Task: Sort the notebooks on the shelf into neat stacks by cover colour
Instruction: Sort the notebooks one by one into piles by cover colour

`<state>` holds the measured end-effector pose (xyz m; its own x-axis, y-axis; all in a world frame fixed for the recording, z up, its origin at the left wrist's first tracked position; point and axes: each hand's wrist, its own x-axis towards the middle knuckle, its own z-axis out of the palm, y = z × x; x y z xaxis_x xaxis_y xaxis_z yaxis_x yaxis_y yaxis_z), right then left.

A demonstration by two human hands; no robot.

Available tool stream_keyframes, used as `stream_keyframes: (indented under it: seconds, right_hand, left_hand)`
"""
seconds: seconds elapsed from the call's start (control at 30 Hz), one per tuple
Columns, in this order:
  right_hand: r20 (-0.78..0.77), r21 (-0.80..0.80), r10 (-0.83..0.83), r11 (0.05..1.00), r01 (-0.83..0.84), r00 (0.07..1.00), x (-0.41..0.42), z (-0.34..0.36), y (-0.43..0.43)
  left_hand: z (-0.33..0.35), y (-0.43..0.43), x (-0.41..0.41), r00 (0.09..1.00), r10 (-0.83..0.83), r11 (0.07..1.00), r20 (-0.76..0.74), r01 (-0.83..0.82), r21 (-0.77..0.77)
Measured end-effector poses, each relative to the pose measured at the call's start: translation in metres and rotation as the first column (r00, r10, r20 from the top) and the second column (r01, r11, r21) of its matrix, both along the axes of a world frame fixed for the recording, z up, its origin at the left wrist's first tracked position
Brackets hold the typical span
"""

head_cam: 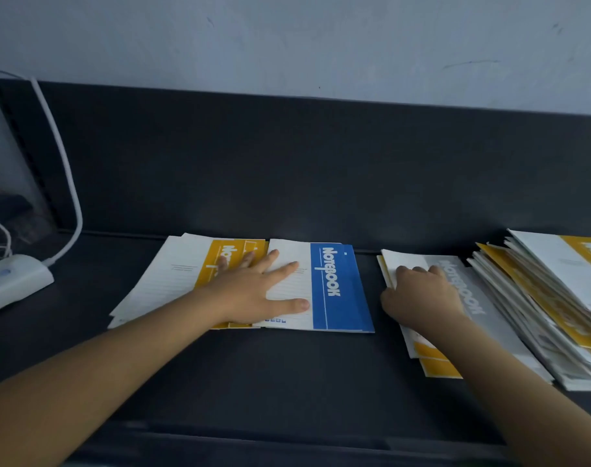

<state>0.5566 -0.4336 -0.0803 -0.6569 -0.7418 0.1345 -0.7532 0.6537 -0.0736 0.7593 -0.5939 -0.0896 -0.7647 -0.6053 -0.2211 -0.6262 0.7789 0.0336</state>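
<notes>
A blue-and-white notebook (338, 288) lies flat on the dark shelf (253, 372), beside a yellow-and-white notebook stack (186, 274) on its left. My left hand (260, 291) rests flat with spread fingers across both. To the right, a grey-and-white notebook (479, 298) tops a small pile with yellow covers (435, 362) beneath. My right hand (422, 294) grips the left edge of that grey notebook, fingers curled over it. A messy fanned heap of mostly yellow notebooks (557, 308) lies at the far right.
A white power adapter (14, 281) with a white cable (65, 170) sits at the shelf's left end, next to tangled wires. The dark back panel (287, 163) rises behind the notebooks, with a pale wall above. The shelf's front lip (253, 436) runs below my arms.
</notes>
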Motion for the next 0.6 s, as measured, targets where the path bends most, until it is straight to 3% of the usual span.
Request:
stream_keyframes:
  seconds: [0.27,0.4,0.5,0.6]
  right_hand:
    - [0.036,-0.030,0.013,0.999,-0.012,0.999,-0.009,-0.001,0.004]
    - [0.068,-0.037,0.018,0.999,-0.015,0.998,-0.012,0.000,0.003]
    - [0.023,-0.013,0.037,0.999,-0.037,0.999,-0.012,0.000,0.005]
    - [0.007,-0.014,0.031,0.999,-0.031,0.999,-0.012,0.001,0.004]
  left_hand:
    - [0.012,-0.002,0.003,0.997,0.052,0.997,0.061,-0.055,0.054]
    - [0.022,0.016,-0.019,0.995,-0.020,1.000,0.097,0.022,-0.012]
    - [0.030,0.028,-0.041,0.998,-0.062,0.993,-0.017,0.060,-0.098]
    - [0.029,0.049,-0.068,0.968,-0.229,0.969,-0.104,0.216,-0.123]
